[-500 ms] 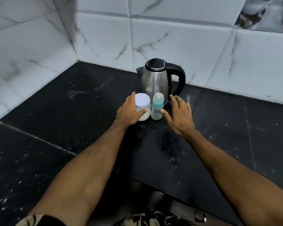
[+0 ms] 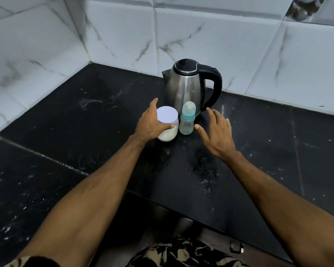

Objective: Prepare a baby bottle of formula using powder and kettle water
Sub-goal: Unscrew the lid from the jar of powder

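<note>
There is a single view, from a wide-angle camera worn on the person's head. It looks forward and steeply down across a dark counter [image 2: 85, 116] toward a corner of marbled wall tiles [image 2: 210, 35] that fills the top of the frame. Straight tile seams bow near the edges, the mark of the wide lens. Both forearms enter from the lower corners and converge toward the centre, where the left hand [image 2: 150, 125] and right hand [image 2: 217, 132] sit, near enough to show knuckles. A kettle [image 2: 187, 85] stands just above centre. The counter's near edge crosses the lower middle, patterned clothing [image 2: 181, 253] below it.
</note>
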The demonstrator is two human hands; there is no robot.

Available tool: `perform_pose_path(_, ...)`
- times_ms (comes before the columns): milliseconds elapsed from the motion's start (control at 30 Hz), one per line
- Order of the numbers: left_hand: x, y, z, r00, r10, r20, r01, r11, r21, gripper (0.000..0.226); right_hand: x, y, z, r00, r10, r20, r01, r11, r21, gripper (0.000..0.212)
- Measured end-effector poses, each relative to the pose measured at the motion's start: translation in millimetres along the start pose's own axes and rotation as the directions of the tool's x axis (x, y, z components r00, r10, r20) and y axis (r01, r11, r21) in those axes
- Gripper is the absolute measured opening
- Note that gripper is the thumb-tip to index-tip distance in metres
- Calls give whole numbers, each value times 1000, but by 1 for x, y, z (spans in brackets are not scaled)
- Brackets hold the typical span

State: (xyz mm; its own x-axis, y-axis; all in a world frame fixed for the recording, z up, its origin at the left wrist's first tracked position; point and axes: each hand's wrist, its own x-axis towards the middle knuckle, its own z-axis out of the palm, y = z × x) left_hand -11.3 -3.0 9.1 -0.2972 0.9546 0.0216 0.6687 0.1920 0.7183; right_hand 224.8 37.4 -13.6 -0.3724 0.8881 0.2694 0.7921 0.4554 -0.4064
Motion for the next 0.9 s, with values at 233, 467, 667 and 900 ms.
perform_pose_path(233, -54, -13, -8, 999, 41, 26, -38, 996, -86, 119, -12, -11, 3, 1000, -17, -3, 17, 998, 56, 72)
perform_pose_path(467, -92, -25, -7, 997, 56, 59, -48, 991, -124, 118, -27, -23, 11, 1000, -27, -11, 28, 994, 108, 69)
perform_pose_path(667, -100, -31, -5, 996, 59, 69, -49, 990, -132, 114, -34, -34, 11, 997, -67, -33, 71, 985, 158, 66)
perform_pose_path(900, -111, -31, 14, 995, -80, 53, 90, 967, -239, 125, -23, -68, -1, 980, -191, 48, 174, 955, 240, 60)
